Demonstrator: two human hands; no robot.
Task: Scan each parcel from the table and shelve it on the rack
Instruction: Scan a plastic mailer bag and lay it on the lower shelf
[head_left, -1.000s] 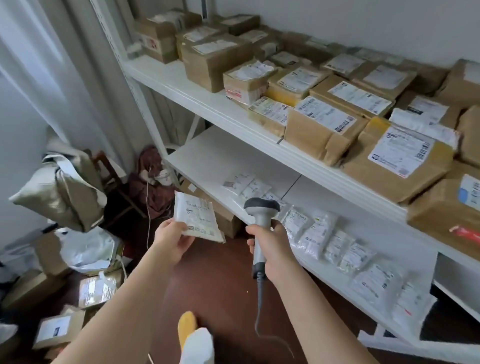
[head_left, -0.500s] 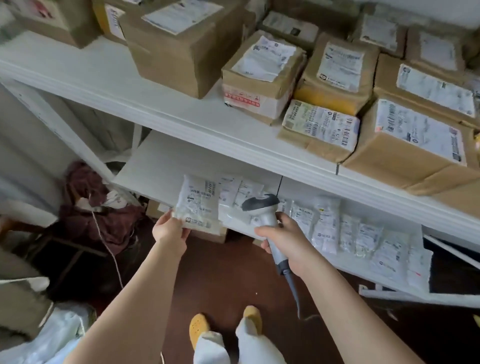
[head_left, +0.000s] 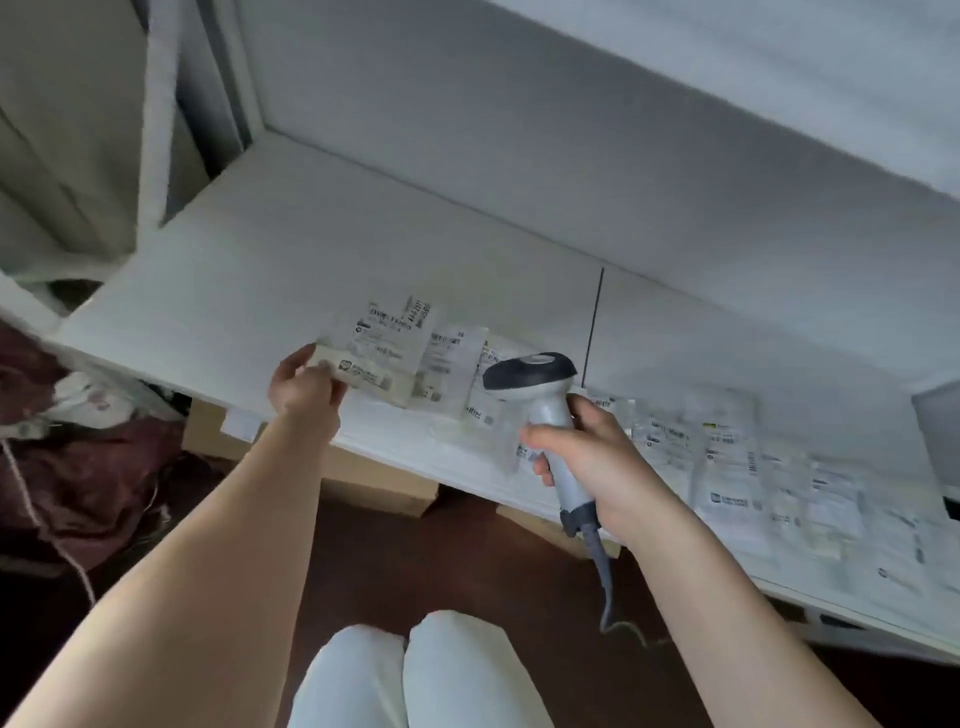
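**Parcel held at the shelf edge, scanner gripped alongside**

At the far left, a dark red cloth (head_left: 78, 467) is seen heaped on the floor, with a white cord (head_left: 31, 499) trailing across it. Brown cardboard boxes (head_left: 374, 483) are visible under the rack, below the front lip of the white shelf (head_left: 260, 270).

The left hand (head_left: 304, 387) is stretched forward over that lip. A flat labelled parcel (head_left: 387, 356) is pinched at its near-left corner, thumb on top and fingers curled beneath. The parcel lies over the shelf board near its front edge; whether it rests fully on the board cannot be told through the blur. Just to its right, a second flat white parcel (head_left: 449, 371) is seen lying on the shelf.

Further right, a grey handheld scanner (head_left: 540, 395) is gripped by the right hand (head_left: 592, 467), fingers wrapped around the handle, its dark head pointed away toward the shelf. Its cable (head_left: 602, 582) hangs down toward the dark floor.

Along the right part of the shelf, a row of clear labelled bags (head_left: 727, 467) is laid flat, blurred. White trousers (head_left: 415, 675) are seen at the bottom centre.
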